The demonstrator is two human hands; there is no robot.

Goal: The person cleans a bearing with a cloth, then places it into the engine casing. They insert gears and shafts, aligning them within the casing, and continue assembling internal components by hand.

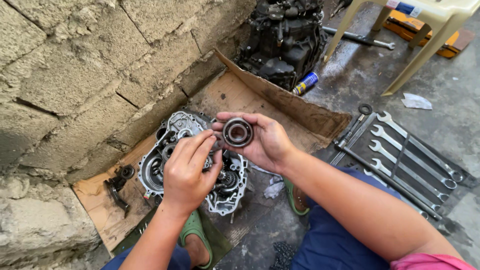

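A round steel bearing (237,132), shiny and ring-shaped with a dark hole at its centre, is being held up in the middle of the view, above an opened engine case. The right hand (267,140) is cupping it from behind, fingers curling around the rim and thumb pressing over the top edge. The left hand (187,170) is reaching in from below, its fingertips pinching together at the bearing's left edge; whether something small is sitting between those fingertips is hard to make out. Both hands are looking smudged with grease. Beneath them, the engine case (155,167) is lying flat, a cast aluminium shell, pale grey and oily, with gears and round openings showing inside; the hands are covering much of its middle. It is resting on a stained sheet of brown cardboard (240,95) spread on the concrete floor against a rough block wall (75,75). A small dark gear part (120,182) is lying on the cardboard to the left. To the right, a row of polished metal wrenches (415,155) is lying on a dark mat. Farther back, a black greasy engine block (285,37) is standing, partly cut off by the top edge, beside the legs of a cream plastic chair (425,35). The person's green sandals (192,230) and blue shorts are showing at the bottom.
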